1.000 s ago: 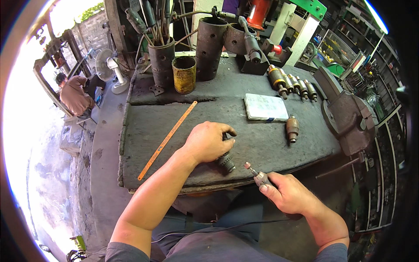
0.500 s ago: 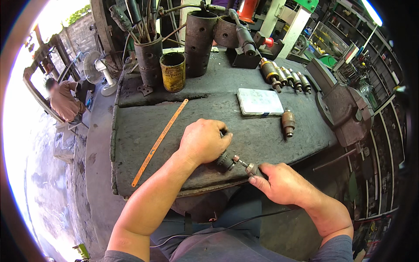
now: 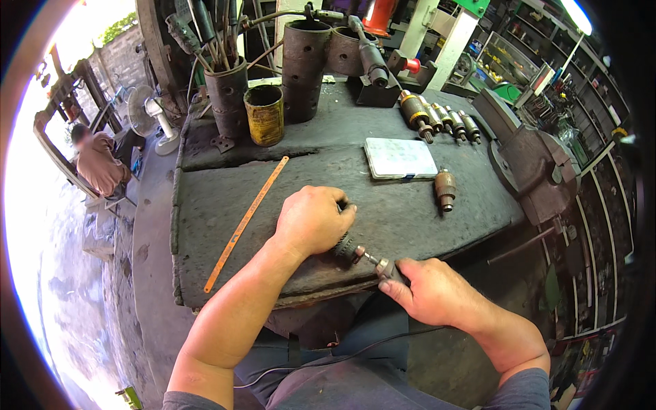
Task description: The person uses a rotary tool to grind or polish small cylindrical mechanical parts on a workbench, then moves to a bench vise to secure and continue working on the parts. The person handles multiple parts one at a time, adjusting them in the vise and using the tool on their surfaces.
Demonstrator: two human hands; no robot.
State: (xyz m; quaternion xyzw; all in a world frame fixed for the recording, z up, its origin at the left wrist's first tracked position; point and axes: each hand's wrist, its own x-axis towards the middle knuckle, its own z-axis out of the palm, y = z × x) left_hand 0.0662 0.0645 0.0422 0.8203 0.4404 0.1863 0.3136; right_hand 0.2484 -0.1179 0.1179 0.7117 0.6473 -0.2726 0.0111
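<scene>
My left hand (image 3: 311, 217) is wrapped round a dark, ribbed cylindrical metal part (image 3: 347, 248) lying near the front of the grimy workbench (image 3: 198, 198). My right hand (image 3: 430, 294) grips a small metal rotary grinder (image 3: 384, 268) with a cord; its little reddish tip meets or almost meets that part's front end. An orange hacksaw blade (image 3: 246, 223) lies to the left. Behind my hands are a white plastic case (image 3: 400, 157) and a single rusty armature (image 3: 445, 188).
Several armatures (image 3: 417, 116), perforated cylinders (image 3: 303, 75) with tools and a yellow can (image 3: 264, 121) stand at the back. A large vise (image 3: 543, 171) fills the bench's right end. At left, another person (image 3: 102, 160) sits beside a fan (image 3: 143, 113); shelves line the right.
My right hand has brought the grinder leftward and up to the dark part's end. My left hand has shifted slightly. The view has moved, shifting the bench a little.
</scene>
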